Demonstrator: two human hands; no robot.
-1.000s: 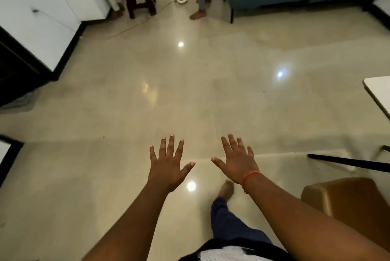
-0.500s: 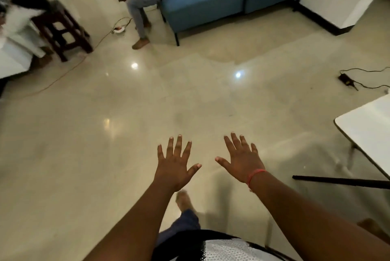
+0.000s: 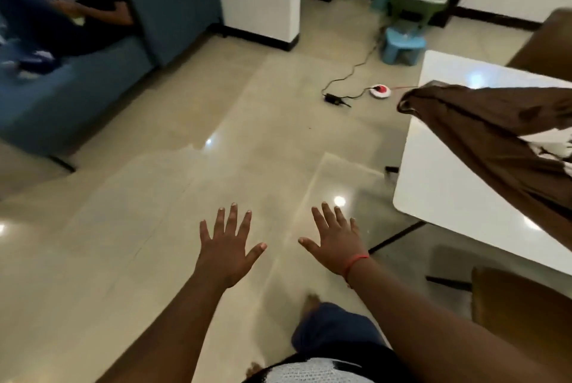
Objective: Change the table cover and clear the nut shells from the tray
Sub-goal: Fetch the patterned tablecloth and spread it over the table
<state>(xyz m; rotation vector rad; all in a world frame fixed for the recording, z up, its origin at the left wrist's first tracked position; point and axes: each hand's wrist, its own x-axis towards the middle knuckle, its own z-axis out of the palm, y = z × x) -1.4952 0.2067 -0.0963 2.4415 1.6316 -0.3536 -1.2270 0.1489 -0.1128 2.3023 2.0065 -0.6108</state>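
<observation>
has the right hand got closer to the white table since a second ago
Yes. The right hand, open and empty, now hangs just left of the white table corner; earlier only a sliver of table showed far to its right.

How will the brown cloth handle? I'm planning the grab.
The brown cloth is probably floppy: it lies creased and bunched on the table. It looks light. One corner overhangs the table edge, so it should drag easily when pulled.
</observation>
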